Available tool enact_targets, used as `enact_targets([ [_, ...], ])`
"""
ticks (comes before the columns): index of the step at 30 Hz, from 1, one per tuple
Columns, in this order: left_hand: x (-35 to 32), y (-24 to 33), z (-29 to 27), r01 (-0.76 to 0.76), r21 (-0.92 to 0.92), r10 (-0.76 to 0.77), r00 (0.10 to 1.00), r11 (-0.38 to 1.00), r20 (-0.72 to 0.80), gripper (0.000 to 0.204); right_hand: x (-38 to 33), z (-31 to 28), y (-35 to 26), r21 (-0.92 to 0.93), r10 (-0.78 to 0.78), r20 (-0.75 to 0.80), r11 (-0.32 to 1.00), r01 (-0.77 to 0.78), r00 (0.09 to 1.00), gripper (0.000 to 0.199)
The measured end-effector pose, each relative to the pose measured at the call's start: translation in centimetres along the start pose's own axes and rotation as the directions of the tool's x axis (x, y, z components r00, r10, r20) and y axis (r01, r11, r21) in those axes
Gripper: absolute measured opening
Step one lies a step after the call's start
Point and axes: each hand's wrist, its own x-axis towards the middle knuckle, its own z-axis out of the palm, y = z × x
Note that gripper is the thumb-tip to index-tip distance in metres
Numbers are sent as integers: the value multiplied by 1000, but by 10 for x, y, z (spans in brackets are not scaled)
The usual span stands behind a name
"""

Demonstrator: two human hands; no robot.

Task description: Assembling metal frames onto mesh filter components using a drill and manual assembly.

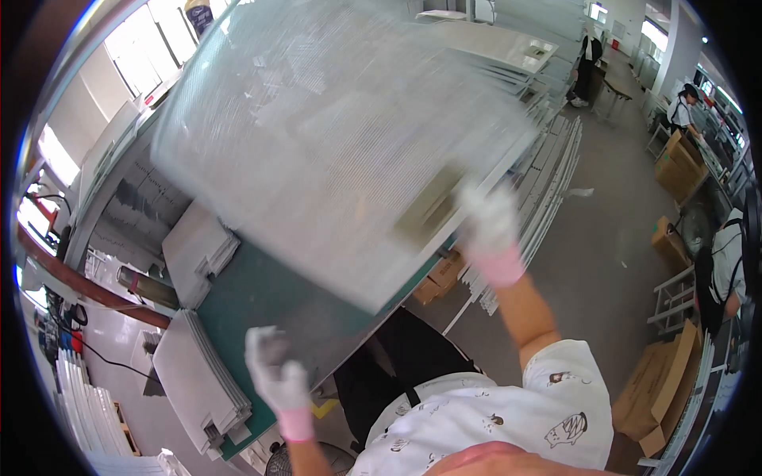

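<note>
A large white panel [333,143], blurred by motion and partly see-through, is lifted at a tilt over the green-topped table [266,282]. My right hand [490,226], in a white glove with a pink cuff, grips the panel's right edge beside a rectangular olive-brown patch [429,208]. Its fingertips are smeared. My left hand [278,381], gloved the same way, is over the table's near side, apart from the panel. The fingers and thumb are spread with nothing between them. Nearest to it lies a stack of white notched sheets [198,373].
Another stack of white sheets [194,250] sits at the table's left. Long white strips [548,198] lie beyond my right hand, with cardboard boxes [440,278] below. White panels [492,44] are piled behind. A fan [309,460] stands near my left forearm. Several people work at right.
</note>
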Motion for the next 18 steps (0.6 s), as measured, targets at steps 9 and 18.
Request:
enact_targets([
  [9, 8, -130, -377, 573, 784, -258, 741, -237, -620, 75, 121, -61, 283, 966, 835, 131, 14, -259, 534, 23],
  [18, -28, -139, -432, 672, 493, -728, 677, 553, -105, 66, 90, 6, 166, 288, 579, -435, 815, -503, 690, 42],
])
